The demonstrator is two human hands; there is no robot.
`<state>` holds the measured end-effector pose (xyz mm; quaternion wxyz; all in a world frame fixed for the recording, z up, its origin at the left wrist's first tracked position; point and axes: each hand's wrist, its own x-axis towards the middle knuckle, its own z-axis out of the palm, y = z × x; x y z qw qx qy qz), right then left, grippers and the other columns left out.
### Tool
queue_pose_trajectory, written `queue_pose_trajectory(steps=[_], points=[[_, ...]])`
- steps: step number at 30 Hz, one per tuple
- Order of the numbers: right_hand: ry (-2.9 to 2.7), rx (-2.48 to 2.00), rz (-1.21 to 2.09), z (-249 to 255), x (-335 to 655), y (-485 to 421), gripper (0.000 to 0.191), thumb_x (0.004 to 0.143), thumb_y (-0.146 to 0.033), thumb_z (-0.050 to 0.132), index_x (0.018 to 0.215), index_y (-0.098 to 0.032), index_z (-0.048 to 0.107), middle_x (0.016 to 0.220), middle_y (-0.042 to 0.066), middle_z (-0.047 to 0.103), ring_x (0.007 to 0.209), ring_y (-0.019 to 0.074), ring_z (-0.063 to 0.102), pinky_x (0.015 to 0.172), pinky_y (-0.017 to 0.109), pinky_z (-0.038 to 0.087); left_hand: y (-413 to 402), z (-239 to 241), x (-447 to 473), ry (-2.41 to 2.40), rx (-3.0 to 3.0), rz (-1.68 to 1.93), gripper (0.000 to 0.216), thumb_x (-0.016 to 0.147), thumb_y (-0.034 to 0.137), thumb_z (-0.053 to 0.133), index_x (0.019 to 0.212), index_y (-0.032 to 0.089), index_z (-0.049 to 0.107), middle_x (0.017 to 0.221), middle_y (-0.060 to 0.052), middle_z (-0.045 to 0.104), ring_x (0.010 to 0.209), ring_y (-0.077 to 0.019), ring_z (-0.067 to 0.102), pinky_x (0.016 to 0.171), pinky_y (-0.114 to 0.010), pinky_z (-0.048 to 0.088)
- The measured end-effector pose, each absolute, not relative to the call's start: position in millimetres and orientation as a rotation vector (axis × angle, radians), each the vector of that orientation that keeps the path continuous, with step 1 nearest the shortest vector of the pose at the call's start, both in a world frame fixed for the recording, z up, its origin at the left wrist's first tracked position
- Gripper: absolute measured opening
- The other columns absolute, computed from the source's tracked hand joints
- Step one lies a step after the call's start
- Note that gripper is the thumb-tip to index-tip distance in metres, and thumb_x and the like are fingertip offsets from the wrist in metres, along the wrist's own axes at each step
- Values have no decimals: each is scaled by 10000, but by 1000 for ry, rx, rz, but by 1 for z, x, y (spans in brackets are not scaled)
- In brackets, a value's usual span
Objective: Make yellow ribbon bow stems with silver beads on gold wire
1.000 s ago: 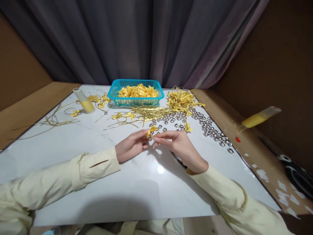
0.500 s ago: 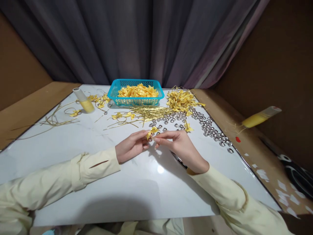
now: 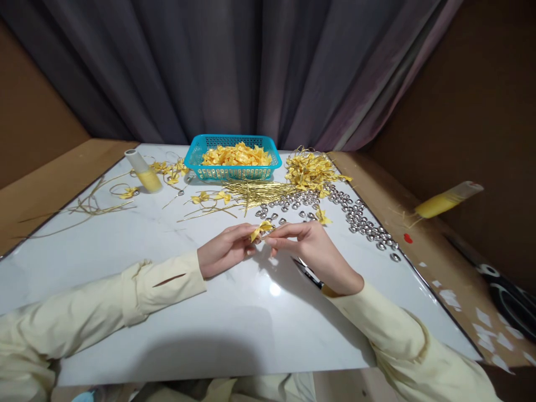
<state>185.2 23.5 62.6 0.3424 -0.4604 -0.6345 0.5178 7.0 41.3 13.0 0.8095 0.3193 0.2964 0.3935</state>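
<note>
Over the middle of the table, my left hand (image 3: 226, 247) has its thumb and fingers closed on a yellow ribbon bow (image 3: 262, 229). My right hand (image 3: 320, 254) pinches close beside it, apparently on a thin gold tie coming off the bow; the fingertips hide most of the strand. Just beyond the hands lie loose silver beads (image 3: 302, 214) and another yellow bow (image 3: 322, 216). Partly under my right wrist is a dark tool with a pointed metal tip (image 3: 307, 271).
A blue basket (image 3: 192, 162) of yellow bows stands at the back. Gold ties (image 3: 259, 192) lie before it, with a pile of tied bows (image 3: 312, 170) to their right. One yellow-filled bottle (image 3: 146, 176) is left, another (image 3: 448, 202) right, near black-handled scissors (image 3: 506, 298).
My right hand has drawn slightly to the right, away from the bow, showing more of the dark tool. My left hand keeps its place, and the bow has turned a little.
</note>
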Motion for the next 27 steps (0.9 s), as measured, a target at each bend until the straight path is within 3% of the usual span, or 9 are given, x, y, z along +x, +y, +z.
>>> queue_pose_trajectory(steps=[5, 11, 21, 27], points=[[-1742, -1196, 1293, 65, 187, 25, 156, 731, -243, 652, 605, -165, 703, 625, 29, 668, 641, 155, 588, 698, 293, 440, 41, 13, 6, 647, 713, 820, 144, 766, 220, 638, 670, 114, 622, 725, -20, 536, 664, -100, 455, 581, -209, 382], [-1857, -1267, 1024, 65, 186, 22, 159, 772, -231, 614, 655, -182, 709, 655, 34, 679, 692, 174, 603, 704, 300, 438, 40, 14, 7, 669, 739, 823, 151, 762, 217, 632, 652, 115, 616, 709, -20, 527, 656, -103, 452, 573, -211, 375], [-2068, -1191, 429, 54, 181, 18, 234, 707, -22, 551, 640, -191, 698, 620, 19, 638, 666, 163, 558, 718, 327, 373, 39, 15, 8, 697, 814, 802, 149, 756, 235, 635, 651, 132, 612, 701, -14, 518, 656, -108, 446, 581, -213, 370], [-2118, -1147, 281, 51, 180, 16, 267, 679, 14, 495, 618, -175, 673, 607, 21, 595, 685, 168, 526, 721, 330, 343, 39, 15, 8, 690, 813, 801, 131, 748, 225, 644, 650, 141, 622, 706, -14, 533, 662, -107, 453, 592, -201, 375]])
